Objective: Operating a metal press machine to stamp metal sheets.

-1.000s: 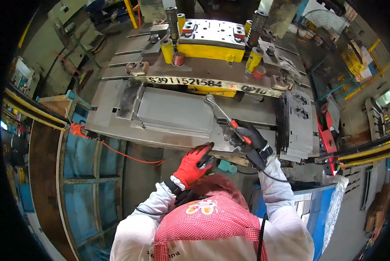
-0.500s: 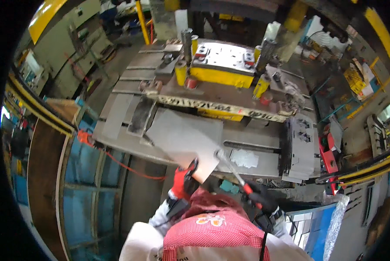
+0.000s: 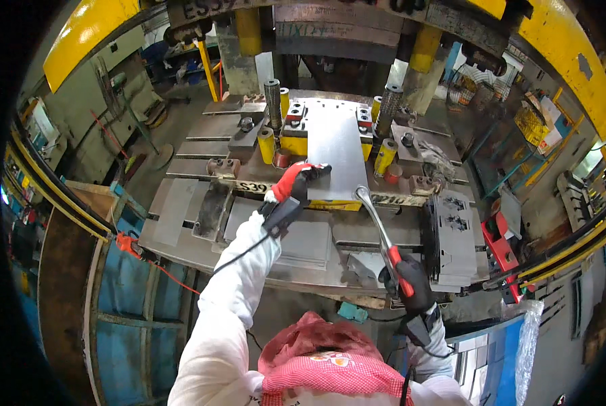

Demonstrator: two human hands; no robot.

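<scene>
**Metal sheet laid over the block, steadied from both sides**

The metal sheet (image 3: 337, 149) lies lengthwise on the yellow-sided block (image 3: 295, 145), its near end reaching past the block's front edge. That overhang probably leaves an edge to handle without fingers going in among the yellow posts (image 3: 266, 145).

The hands are apart. The left hand (image 3: 296, 181), in a red and black glove, has its fingertips at the sheet's left edge, near the front, seemingly to guide it; whether they pinch it or only rest there, I cannot tell. The right hand (image 3: 414, 284), in a black glove, is closed around the red handle of a long metal tool (image 3: 381, 227). The tool's round end meets the sheet's near right corner in view; actual contact is hard to judge. Its length likely lets that hand stay well back.

Plain sheets (image 3: 303, 247) are stacked on the machine bed (image 3: 155, 237) in front of the block, within easy reach. Sheets with cut-outs (image 3: 454, 240) are piled apart at the right, presumably to keep the two kinds separate.
</scene>
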